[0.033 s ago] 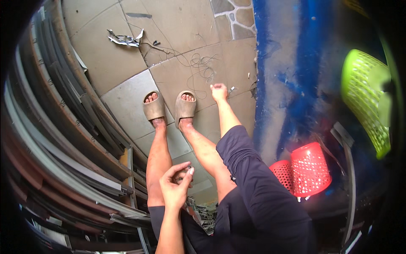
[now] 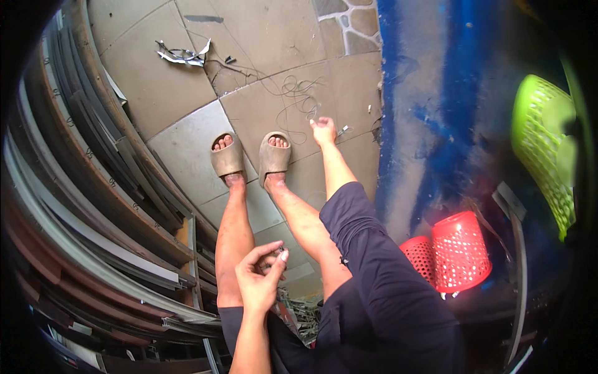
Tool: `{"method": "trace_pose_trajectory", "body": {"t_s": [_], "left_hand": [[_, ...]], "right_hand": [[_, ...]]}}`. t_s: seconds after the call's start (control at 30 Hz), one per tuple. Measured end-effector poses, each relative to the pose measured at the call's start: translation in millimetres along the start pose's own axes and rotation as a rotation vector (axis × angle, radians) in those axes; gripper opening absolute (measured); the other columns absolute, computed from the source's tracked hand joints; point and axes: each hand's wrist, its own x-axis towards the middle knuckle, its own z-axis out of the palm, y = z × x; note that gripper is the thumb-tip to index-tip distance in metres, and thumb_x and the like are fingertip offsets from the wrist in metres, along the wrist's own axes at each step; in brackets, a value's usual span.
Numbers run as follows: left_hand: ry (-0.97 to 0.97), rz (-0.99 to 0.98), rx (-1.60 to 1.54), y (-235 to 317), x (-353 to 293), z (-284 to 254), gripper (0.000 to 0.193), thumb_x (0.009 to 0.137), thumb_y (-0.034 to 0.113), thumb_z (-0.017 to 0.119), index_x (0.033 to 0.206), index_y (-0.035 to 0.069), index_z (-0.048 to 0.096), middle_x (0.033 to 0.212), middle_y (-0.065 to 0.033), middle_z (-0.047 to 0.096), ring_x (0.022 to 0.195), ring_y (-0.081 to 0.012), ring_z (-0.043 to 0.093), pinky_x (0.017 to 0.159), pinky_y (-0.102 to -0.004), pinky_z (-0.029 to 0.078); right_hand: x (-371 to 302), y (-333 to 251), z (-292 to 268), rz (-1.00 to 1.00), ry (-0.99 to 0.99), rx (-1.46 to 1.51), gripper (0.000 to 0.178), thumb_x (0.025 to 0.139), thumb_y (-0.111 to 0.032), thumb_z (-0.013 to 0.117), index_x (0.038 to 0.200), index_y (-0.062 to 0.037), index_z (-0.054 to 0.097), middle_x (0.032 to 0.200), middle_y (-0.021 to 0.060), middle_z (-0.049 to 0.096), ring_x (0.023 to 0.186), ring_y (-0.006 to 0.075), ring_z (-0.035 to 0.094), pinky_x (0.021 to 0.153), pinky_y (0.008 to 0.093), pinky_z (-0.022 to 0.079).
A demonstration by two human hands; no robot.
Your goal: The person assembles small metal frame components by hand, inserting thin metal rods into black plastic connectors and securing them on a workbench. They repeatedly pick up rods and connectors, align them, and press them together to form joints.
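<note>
My left hand (image 2: 260, 274) is raised over my lap, its thumb and forefinger pinched on a small dark piece (image 2: 281, 249) whose kind is too small to tell. Farther off, my right hand (image 2: 324, 131) reaches out low above the tiled floor, fingers closed; what they hold, if anything, is hidden. Loose loops of thin wire (image 2: 298, 93) lie just beyond that hand, and one strand runs close to its fingertips. Right beside it is a small white bit (image 2: 344, 129) with a short strand.
Long dark strips fill a rack (image 2: 124, 187) along my left. A blue-painted panel (image 2: 451, 81) is on the right, near red perforated baskets (image 2: 461, 252) and a green one (image 2: 542, 137). White-and-black scrap (image 2: 185, 56) lies on the floor beyond my sandals (image 2: 226, 156).
My right hand sits very slightly farther forward, and the view has shifted a little. My left hand keeps its pinch in nearly the same place.
</note>
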Motion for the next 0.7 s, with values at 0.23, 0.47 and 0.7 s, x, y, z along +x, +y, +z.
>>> {"method": "trace_pose_trajectory", "body": {"t_s": [0.23, 0.47, 0.7], "left_hand": [[0.074, -0.051, -0.009, 19.0, 0.4, 7.8, 0.032, 0.1, -0.002, 0.086, 0.131, -0.007, 0.081, 0.106, -0.009, 0.082, 0.082, -0.008, 0.074, 0.065, -0.0234, 0.061], [-0.028, 0.036, -0.13, -12.2, 15.5, 11.2, 0.029, 0.105, 0.013, 0.085, 0.131, -0.001, 0.083, 0.127, -0.0104, 0.083, 0.104, -0.0135, 0.076, 0.074, -0.0316, 0.067], [-0.26, -0.011, -0.528, -14.6, -26.1, -27.3, 0.042, 0.108, 0.018, 0.082, 0.148, 0.007, 0.074, 0.151, -0.0082, 0.075, 0.126, -0.0163, 0.075, 0.106, -0.0358, 0.06]], "right_hand": [[42.1, -17.4, 69.1, 0.495, -0.112, 0.541, 0.046, 0.096, -0.034, 0.094, 0.126, -0.0021, 0.081, 0.105, 0.0073, 0.085, 0.088, 0.0236, 0.077, 0.081, 0.0445, 0.063], [-132.5, -82.4, -10.6, -0.442, 0.024, -0.051, 0.023, 0.105, -0.026, 0.075, 0.109, -0.005, 0.085, 0.103, 0.0228, 0.081, 0.099, 0.0429, 0.078, 0.089, 0.0544, 0.06], [-355.2, -122.1, -210.6, -0.77, -0.648, 0.1, 0.026, 0.104, -0.03, 0.076, 0.1, -0.0041, 0.078, 0.094, 0.0253, 0.077, 0.094, 0.0467, 0.076, 0.085, 0.0556, 0.06]]}}
